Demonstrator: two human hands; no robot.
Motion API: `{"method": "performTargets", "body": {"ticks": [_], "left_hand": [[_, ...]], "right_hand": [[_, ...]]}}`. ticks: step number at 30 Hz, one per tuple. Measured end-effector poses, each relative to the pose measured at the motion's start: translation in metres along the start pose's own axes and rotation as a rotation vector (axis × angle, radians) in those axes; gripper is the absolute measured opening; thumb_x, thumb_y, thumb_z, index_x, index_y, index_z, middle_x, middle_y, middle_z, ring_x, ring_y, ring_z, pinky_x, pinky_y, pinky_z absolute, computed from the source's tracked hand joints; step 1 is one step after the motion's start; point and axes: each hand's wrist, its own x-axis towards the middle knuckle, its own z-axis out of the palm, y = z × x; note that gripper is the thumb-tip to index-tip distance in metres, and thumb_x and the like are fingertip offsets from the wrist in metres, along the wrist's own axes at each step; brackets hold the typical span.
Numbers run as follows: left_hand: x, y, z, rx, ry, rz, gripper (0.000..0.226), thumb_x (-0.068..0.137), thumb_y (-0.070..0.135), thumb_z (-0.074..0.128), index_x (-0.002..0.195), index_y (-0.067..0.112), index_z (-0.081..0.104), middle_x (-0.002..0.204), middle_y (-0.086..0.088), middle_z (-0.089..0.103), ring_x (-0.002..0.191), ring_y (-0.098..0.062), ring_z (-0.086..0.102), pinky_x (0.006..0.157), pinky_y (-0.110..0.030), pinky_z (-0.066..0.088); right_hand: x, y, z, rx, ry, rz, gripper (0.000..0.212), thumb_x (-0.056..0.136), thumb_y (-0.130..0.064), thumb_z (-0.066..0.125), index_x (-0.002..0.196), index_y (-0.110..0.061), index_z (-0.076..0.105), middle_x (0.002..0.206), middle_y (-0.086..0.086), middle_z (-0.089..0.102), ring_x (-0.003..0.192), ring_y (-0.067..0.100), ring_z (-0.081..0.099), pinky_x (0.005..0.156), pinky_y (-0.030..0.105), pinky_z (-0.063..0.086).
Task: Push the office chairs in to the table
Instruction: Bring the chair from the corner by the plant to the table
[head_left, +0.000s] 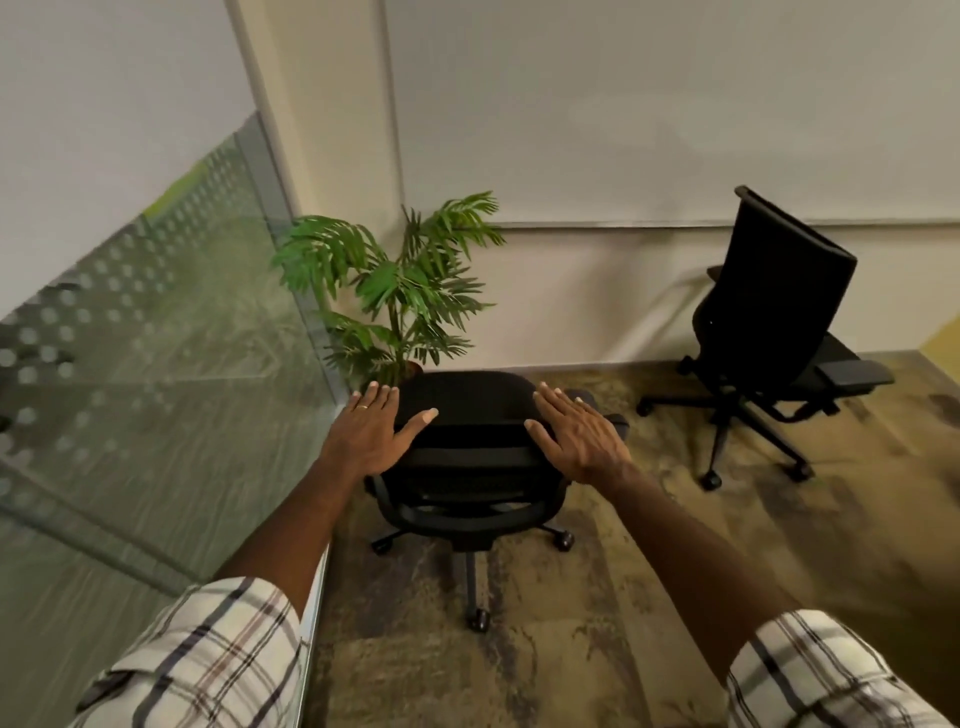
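Head view: left hand (370, 434) and right hand (576, 434), both flat with fingers spread, grasping nothing, at either side of near office chair's (470, 452) backrest top; contact cannot be told. Chair stands beside potted palm (395, 291) and glass partition (156, 364). Second office chair (774, 332) well apart by wall. Table not visible. Risk: uneven push swivels chair on casters into palm or glass.

A green leafy potted palm plant (400, 291) stands in the corner, between a frosted, dot-patterned glass partition (145, 364) and a plain off-white wall (623, 130). Mottled brown-and-olive carpet (623, 623) covers the floor.
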Motion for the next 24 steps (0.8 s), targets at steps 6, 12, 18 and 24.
{"method": "performTargets", "body": {"ticks": [6,12,18,24], "left_hand": [[0.021,0.005,0.019,0.005,-0.16,0.214,0.131,0.063,0.095,-0.022,0.159,0.022,0.029,0.166,-0.01,0.026,0.155,-0.028,0.017,0.126,-0.048,0.011],[0.001,0.042,0.03,-0.005,-0.126,0.204,0.126,0.073,0.094,-0.01,0.159,0.009,0.027,0.165,-0.008,0.029,0.155,-0.019,0.018,0.126,-0.041,0.011],[-0.023,0.024,0.024,0.105,-0.134,0.246,0.138,0.058,0.093,-0.033,0.161,0.02,0.022,0.167,-0.01,0.022,0.156,-0.022,0.013,0.126,-0.046,0.011],[-0.073,0.034,0.036,0.013,-0.087,0.204,0.122,0.077,0.094,-0.007,0.159,0.01,0.026,0.165,-0.008,0.029,0.155,-0.019,0.019,0.127,-0.043,0.014]], "right_hand": [[-0.006,0.014,0.006,-0.032,-0.069,0.019,0.072,0.102,-0.064,0.015,0.152,-0.021,0.046,0.157,0.0,0.046,0.147,0.016,0.037,0.121,0.036,0.025],[-0.027,0.039,0.0,-0.064,-0.097,0.044,0.074,0.102,-0.062,0.011,0.154,-0.02,0.042,0.158,0.0,0.042,0.149,0.017,0.034,0.123,0.039,0.026],[-0.047,0.016,0.006,-0.042,-0.08,0.02,0.066,0.106,-0.056,0.015,0.156,-0.019,0.036,0.161,0.002,0.037,0.15,0.018,0.03,0.123,0.038,0.023],[-0.099,0.003,0.011,-0.031,-0.092,0.022,0.072,0.103,-0.059,0.011,0.157,-0.018,0.035,0.161,0.003,0.037,0.151,0.017,0.028,0.124,0.039,0.023]]}}
